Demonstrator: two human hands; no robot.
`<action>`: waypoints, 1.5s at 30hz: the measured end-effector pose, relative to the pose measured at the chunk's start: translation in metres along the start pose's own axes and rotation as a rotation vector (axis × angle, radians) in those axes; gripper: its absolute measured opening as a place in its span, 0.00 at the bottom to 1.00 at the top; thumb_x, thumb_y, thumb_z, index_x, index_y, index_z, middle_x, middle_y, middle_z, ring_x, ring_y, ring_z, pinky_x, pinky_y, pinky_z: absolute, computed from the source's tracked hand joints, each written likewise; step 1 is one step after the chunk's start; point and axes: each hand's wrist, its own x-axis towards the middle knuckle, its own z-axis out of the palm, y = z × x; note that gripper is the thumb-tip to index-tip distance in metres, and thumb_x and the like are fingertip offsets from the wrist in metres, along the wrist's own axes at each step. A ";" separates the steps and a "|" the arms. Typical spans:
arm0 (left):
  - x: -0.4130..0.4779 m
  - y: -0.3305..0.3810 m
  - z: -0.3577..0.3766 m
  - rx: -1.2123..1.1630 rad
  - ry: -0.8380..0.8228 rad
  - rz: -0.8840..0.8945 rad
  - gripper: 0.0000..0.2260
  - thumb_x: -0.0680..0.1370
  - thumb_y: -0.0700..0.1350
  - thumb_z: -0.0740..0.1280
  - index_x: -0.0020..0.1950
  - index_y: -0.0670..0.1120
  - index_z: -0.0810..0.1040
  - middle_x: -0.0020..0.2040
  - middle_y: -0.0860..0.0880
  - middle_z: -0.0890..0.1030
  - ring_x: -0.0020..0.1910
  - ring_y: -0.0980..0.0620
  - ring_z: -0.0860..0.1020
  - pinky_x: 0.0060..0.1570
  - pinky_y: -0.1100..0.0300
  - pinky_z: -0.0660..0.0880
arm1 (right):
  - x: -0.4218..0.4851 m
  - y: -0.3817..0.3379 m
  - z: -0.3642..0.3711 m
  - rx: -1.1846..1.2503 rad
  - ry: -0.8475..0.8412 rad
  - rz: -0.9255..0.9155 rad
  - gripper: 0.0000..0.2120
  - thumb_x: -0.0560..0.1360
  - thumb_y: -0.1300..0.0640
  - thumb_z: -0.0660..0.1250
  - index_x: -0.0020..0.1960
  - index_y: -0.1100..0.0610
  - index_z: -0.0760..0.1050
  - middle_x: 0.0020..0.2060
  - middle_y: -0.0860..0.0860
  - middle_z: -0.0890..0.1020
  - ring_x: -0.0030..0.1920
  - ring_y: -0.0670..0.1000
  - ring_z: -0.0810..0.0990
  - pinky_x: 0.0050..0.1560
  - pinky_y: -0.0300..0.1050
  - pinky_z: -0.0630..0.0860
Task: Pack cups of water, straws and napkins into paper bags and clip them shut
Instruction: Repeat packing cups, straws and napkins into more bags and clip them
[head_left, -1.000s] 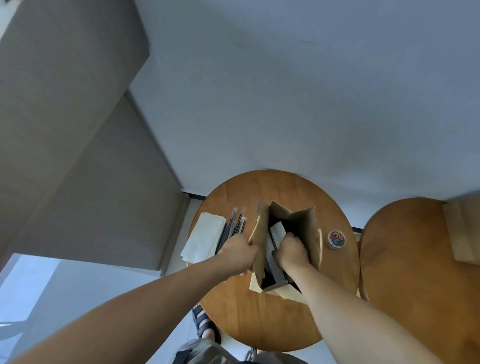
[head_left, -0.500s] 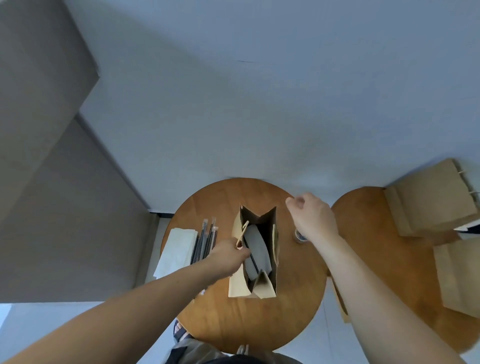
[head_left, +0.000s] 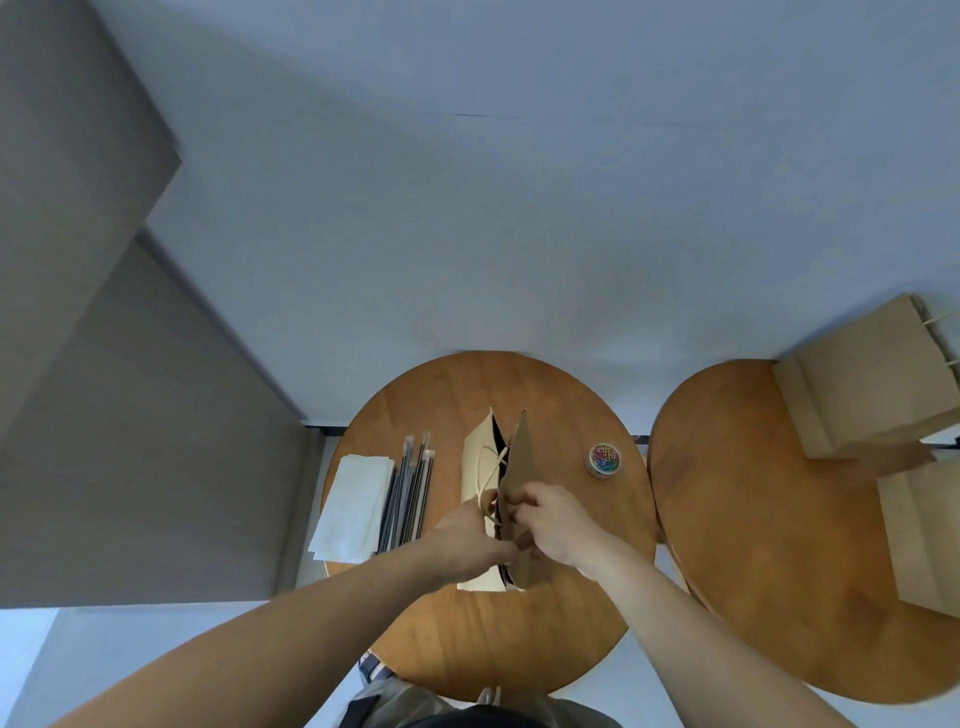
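Round wooden table (head_left: 571, 405) w/ paper bag (head_left: 524, 462) standing at centre, mouth pressed nearly flat. Left hand (head_left: 467, 540) & right hand (head_left: 558, 525) both pinch its top edges at the near end. Napkins (head_left: 358, 499) & straws (head_left: 410, 493) lie left of it, clip tin (head_left: 604, 460) on its right.

1. The paper bag (head_left: 521, 462) is matt brown kraft paper, paler on its left face.
2. The desk (head_left: 566, 613) is smooth wood with a soft sheen.
3. The napkins (head_left: 356, 501) are white matt paper.
4. The straws (head_left: 410, 493) look dark in thin wrappers.
5. The clip tin (head_left: 604, 460) has a shiny metallic rim.
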 end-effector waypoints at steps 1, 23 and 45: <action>0.000 0.000 0.004 0.007 0.008 -0.013 0.21 0.71 0.50 0.73 0.62 0.53 0.73 0.52 0.50 0.80 0.50 0.49 0.80 0.53 0.53 0.80 | 0.001 0.003 0.000 -0.013 -0.004 -0.008 0.16 0.79 0.60 0.57 0.64 0.55 0.76 0.56 0.55 0.81 0.51 0.56 0.81 0.44 0.48 0.76; 0.023 0.033 -0.035 0.838 0.111 0.056 0.07 0.79 0.45 0.60 0.47 0.46 0.77 0.39 0.48 0.76 0.40 0.47 0.76 0.33 0.58 0.69 | 0.009 0.035 -0.068 -0.970 0.350 -0.600 0.26 0.72 0.57 0.73 0.69 0.54 0.73 0.71 0.53 0.71 0.74 0.58 0.65 0.71 0.58 0.65; 0.039 0.027 -0.025 0.832 0.317 0.287 0.14 0.80 0.59 0.62 0.56 0.52 0.80 0.36 0.50 0.79 0.37 0.49 0.79 0.39 0.52 0.79 | 0.014 0.055 -0.074 -0.688 0.190 -0.363 0.08 0.82 0.49 0.60 0.51 0.52 0.76 0.36 0.44 0.76 0.38 0.48 0.76 0.37 0.46 0.71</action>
